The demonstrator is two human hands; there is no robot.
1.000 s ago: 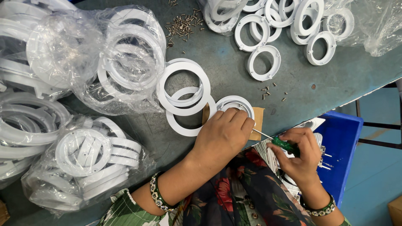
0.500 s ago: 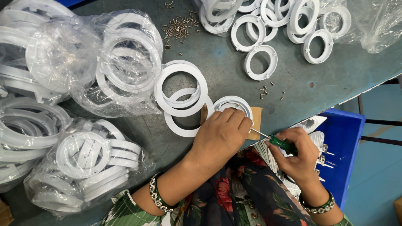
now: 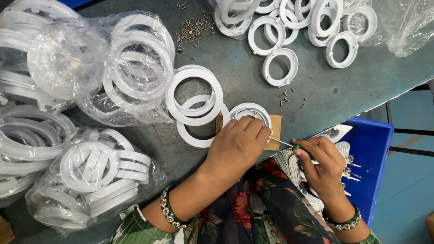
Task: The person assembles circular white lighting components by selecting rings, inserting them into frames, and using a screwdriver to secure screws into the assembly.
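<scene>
Pressing down on a small white round plastic fitting (image 3: pixel 251 113) at centre frame, the left hand (image 3: pixel 237 147) is closing its grip over the fitting's near edge. The right hand (image 3: pixel 322 162) is wrapping its grip tight around a green-handled screwdriver (image 3: pixel 289 144), its tip meeting the fitting. Flat white plastic rings (image 3: pixel 194 97) are lying just left on the grey counter (image 3: pixel 244 72); a blue plastic bin (image 3: pixel 373 158) is sitting at right.

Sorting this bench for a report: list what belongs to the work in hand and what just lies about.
In hand:
left hand pressing white ring on cardboard pad
right hand holding green-handled screwdriver

Lying about:
bagged rings
loose rings
screw pile
blue bin
</scene>
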